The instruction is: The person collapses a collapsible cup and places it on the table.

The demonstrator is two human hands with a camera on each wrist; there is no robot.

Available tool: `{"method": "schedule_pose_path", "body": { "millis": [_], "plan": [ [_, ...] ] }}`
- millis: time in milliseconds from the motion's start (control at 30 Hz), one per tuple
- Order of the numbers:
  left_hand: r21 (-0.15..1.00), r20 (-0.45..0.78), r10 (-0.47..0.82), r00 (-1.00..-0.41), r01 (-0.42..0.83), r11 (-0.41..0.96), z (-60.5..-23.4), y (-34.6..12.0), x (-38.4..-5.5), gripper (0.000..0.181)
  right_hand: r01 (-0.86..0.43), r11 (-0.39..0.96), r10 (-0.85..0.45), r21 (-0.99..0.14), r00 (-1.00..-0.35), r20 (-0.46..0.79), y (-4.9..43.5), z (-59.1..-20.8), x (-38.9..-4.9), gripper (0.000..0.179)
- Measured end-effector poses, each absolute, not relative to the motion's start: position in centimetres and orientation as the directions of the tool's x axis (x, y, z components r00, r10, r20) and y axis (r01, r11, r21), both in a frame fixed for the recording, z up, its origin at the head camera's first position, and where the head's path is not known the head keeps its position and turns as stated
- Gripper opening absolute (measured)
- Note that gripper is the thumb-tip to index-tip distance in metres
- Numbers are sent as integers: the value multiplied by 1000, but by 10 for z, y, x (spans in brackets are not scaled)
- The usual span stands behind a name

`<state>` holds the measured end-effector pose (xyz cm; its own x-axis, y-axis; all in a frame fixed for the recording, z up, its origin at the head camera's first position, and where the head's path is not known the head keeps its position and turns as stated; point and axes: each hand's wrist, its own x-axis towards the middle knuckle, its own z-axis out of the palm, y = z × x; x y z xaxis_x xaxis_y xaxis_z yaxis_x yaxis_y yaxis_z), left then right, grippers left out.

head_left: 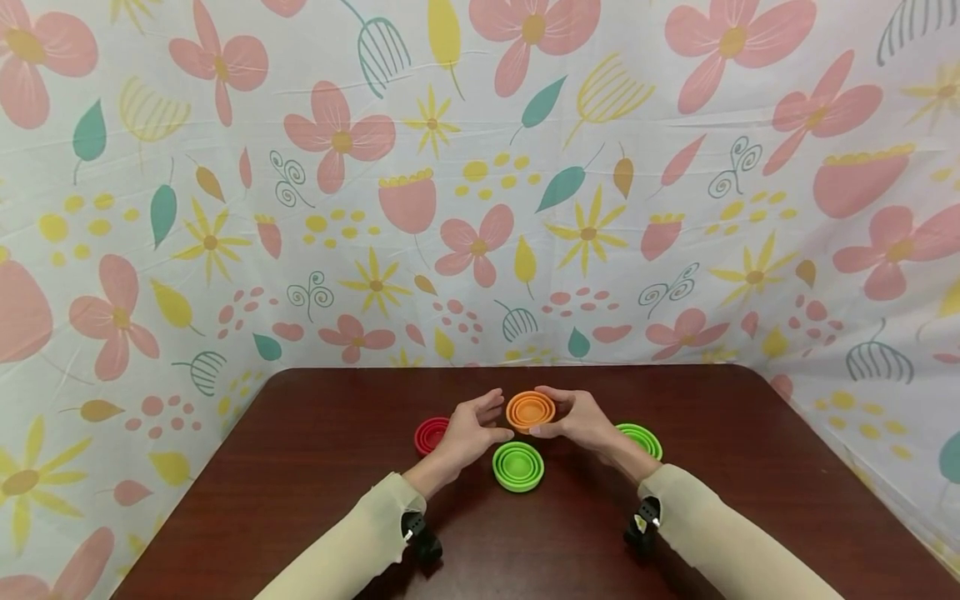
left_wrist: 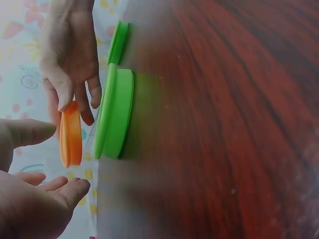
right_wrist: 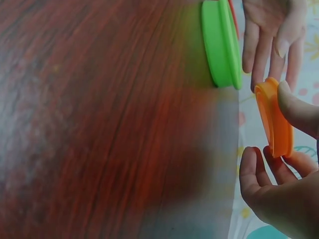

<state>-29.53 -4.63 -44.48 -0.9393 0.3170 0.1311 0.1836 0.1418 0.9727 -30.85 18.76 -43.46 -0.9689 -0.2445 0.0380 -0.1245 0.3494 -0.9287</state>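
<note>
My right hand pinches a small orange collapsible cup by its side, thumb on one face and fingers around the rim. In the right wrist view the orange cup is held up off the table. On the other side of it my left hand is spread, its fingers straight and apart from the cup in the left wrist view. A green collapsible cup lies flat on the table just in front of the hands. Beside my left hand rests a red collapsible cup, partly covered by that hand.
A second green collapsible cup lies to the right, partly behind my right forearm. The dark red-brown wooden table ends at a floral cloth hanging along its back and sides. Dark wrist cameras sit below both sleeves.
</note>
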Motion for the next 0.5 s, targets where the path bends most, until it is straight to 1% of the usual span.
{"method": "schedule_pose_path", "body": {
  "millis": [233,500],
  "plan": [
    [971,110,326,-939,172,167,-449,-46,-297,75,-156,411,-263,-898,-964,47,189,-437,-310,78],
    [969,108,322,-940,172,178,-451,-46,-298,75,-184,475,-255,-861,-965,66,191,-440,-315,78]
  ]
}}
